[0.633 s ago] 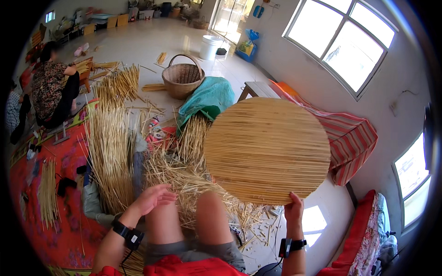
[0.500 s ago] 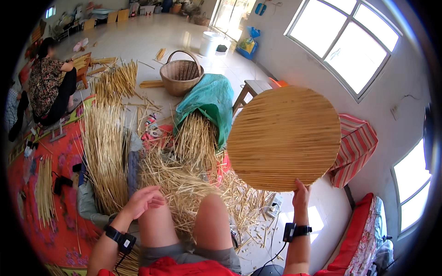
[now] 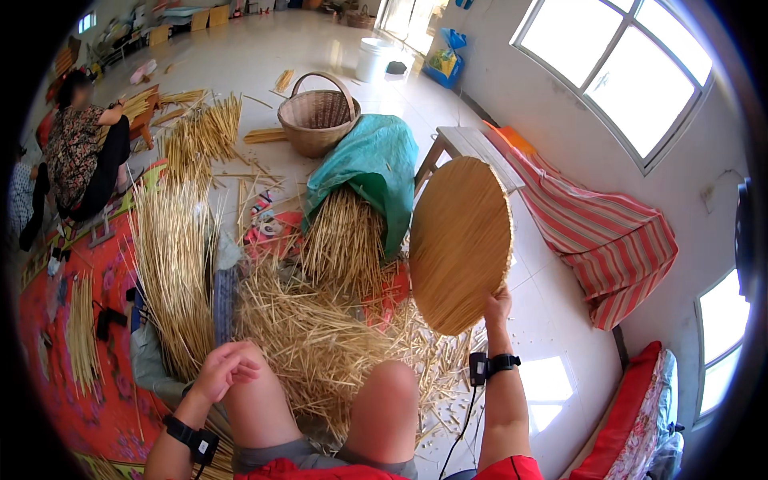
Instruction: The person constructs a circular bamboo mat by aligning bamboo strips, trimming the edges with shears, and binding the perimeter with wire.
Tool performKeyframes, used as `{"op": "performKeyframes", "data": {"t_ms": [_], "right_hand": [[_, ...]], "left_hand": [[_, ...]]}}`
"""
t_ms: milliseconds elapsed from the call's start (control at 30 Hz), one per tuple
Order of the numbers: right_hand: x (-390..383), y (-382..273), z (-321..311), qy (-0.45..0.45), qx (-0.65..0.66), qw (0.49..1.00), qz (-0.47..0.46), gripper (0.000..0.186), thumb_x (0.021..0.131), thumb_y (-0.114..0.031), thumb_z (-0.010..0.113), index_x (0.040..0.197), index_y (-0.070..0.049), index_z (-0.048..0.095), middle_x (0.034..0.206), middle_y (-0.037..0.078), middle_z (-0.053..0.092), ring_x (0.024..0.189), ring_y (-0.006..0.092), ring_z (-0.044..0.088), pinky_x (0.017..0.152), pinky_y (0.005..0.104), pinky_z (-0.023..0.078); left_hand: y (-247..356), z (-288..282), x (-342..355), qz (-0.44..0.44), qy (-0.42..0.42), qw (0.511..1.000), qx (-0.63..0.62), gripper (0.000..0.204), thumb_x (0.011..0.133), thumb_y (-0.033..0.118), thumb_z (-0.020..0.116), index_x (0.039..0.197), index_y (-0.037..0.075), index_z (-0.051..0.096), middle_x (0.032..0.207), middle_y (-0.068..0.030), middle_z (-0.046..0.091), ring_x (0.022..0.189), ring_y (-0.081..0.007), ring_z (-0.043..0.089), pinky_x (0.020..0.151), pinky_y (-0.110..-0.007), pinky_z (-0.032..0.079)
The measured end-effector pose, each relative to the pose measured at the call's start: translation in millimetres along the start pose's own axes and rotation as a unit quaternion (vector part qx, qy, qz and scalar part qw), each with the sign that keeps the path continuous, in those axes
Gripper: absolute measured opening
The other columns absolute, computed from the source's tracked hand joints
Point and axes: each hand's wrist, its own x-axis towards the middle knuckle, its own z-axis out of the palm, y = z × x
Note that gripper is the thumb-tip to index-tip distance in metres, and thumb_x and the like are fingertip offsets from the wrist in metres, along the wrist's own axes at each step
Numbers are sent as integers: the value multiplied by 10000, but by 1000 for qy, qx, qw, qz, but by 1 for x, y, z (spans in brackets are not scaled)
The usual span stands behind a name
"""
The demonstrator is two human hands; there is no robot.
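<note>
My right hand [image 3: 498,306] grips the lower edge of a round straw mat [image 3: 460,248], a flat disc with fine parallel stalks. The disc is held up and tilted, so it appears as a narrow oval with its rim toward the right. My left hand [image 3: 228,372] rests over my left knee, fingers loosely bent and apart, with nothing in it. Beside it stands a tall bundle of straw stalks [image 3: 172,272]. Loose cut straw [image 3: 312,336] lies heaped in front of my knees. More stalks spill from a green sack [image 3: 370,156] beyond the heap.
A wicker basket [image 3: 316,120] stands behind the sack. Right of it are a wooden bench [image 3: 472,144] and a striped cloth [image 3: 608,248]. Another person [image 3: 84,152] sits at the far left, near a red patterned mat [image 3: 56,352]. A white bucket [image 3: 374,60] stands farther back.
My right hand has turned the round straw mat from nearly face-on to edgewise and moved it slightly left. My left hand has drawn back a little toward me.
</note>
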Motion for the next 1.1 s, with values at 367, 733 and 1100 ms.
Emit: {"op": "performKeyframes", "data": {"t_ms": [367, 733, 1100], "right_hand": [[91, -2, -20, 78, -297, 948, 85, 537, 740, -113, 730, 1222, -26, 511, 1042, 144, 675, 963, 260, 655, 847, 339, 504], [106, 65, -75, 230, -290, 920, 127, 812, 688, -247, 812, 1330, 39, 406, 1207, 245, 577, 1114, 363, 577, 948, 387, 463], [90, 94, -113, 146, -104, 976, 126, 699, 782, -185, 746, 1341, 70, 413, 1224, 194, 577, 1143, 252, 554, 958, 331, 440]], "left_hand": [[0, -4, 1, -23, 35, 999, -30, 340, 989, 164, 460, 1293, 13, 463, 951, -203, 672, 777, -232, 703, 671, -301, 577], [1, 1, 10, -26, 27, 998, -46, 336, 987, 147, 455, 1288, -4, 457, 966, -223, 669, 784, -243, 705, 675, -302, 590], [5, 8, 10, -30, 60, 998, -19, 320, 972, 116, 457, 1270, 1, 468, 930, -205, 675, 752, -230, 701, 636, -284, 583]]}}
